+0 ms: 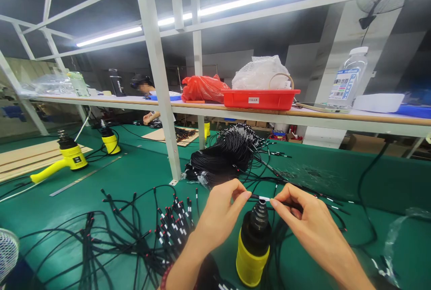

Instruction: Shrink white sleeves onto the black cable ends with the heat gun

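Between my two hands stretches a thin black cable (255, 196) with a white sleeve near its middle. My left hand (225, 207) pinches one end, and my right hand (299, 211) grips the part on the other side. Right below the white sleeve points the metal nozzle of an upright yellow heat gun (253, 254); whether they touch I cannot tell. Left of my left wrist lies a bunch of black cables (175, 225) with white sleeves and red-tipped ends. Behind my hands rests a large coiled bundle of black cables (218, 160).
Two more yellow heat guns (74, 157) stand at the left, near wooden boards (32, 157). A white post (156, 74) rises from the green bench. The shelf above carries a red bin (257, 100), a red bag (204, 88) and a clear bottle (348, 79). Another person's hand (151, 117) shows behind.
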### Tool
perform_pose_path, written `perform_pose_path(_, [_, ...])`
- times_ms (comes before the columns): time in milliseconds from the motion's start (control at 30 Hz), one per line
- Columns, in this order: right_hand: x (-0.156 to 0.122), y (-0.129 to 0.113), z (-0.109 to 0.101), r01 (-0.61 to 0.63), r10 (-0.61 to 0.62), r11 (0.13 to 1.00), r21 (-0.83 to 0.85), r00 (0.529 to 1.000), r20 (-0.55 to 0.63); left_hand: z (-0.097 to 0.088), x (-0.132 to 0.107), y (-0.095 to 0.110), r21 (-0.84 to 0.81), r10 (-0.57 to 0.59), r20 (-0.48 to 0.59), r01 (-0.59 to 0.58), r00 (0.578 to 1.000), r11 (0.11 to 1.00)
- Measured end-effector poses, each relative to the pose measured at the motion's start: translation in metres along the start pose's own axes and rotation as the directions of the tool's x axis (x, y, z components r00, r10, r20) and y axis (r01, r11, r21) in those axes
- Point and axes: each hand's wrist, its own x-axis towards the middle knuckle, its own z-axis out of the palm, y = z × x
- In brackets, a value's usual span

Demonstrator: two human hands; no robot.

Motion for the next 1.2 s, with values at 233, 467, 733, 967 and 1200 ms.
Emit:
perform_pose_path(233, [0.0, -0.001, 0.0, -0.007, 0.007, 1.0, -0.003, 1.0, 0.0, 0.001, 0.0, -0.001, -0.005, 0.007, 0.0, -0.007, 1.0, 1.0])
perform_pose_path(467, [-0.001, 0.003, -0.005, -0.012, 0.013, 1.0, -0.026, 0.998, 0.062, -0.002, 0.001, 0.0, -0.01, -0.01, -0.004, 0.01, 1.0, 1.0])
perform_pose_path(733, [-0.003, -0.001, -0.009, 0.034, -0.03, 0.999, -0.04, 0.994, 0.106, -0.005, 0.0, 0.004, 0.049, -0.041, -0.01, 0.041, 0.999, 0.998])
perform_pose_path(967, [-0.001, 0.001, -0.009, 0.068, -0.066, 0.997, -0.019, 0.994, 0.084, -0.004, 0.001, 0.002, 0.09, -0.034, 0.028, 0.032, 0.999, 0.995])
perform_pose_path(1200, [0.0, 0.004, -0.012, 0.047, -0.044, 0.998, -0.036, 0.996, 0.08, -0.002, 0.0, 0.003, -0.013, -0.025, 0.012, 0.025, 1.0, 1.0])
